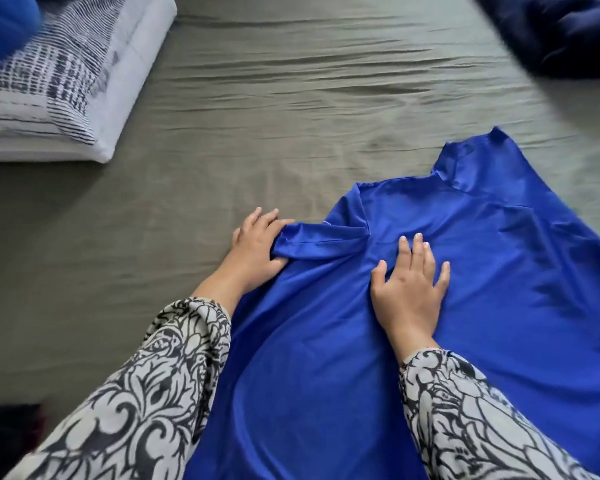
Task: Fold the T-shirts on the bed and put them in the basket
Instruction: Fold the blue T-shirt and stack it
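While right hand (411, 285) flattens T-shirt (326, 341) (glossy blue) — left hand (257, 244) grips sleeve (321, 242)

A: Sleeves?
B: Both long, loose fabric, cream with black swirling floral print, left sleeve (146, 386) and right sleeve (471, 417).
A: Cuffs?
B: They end at the wrists. Both hands bare, short nails, no jewellery showing.

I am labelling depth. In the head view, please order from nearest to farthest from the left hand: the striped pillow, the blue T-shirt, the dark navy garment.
1. blue T-shirt: its sleeve is gripped by the left hand.
2. striped pillow: upper left.
3. dark navy garment: far upper right corner.
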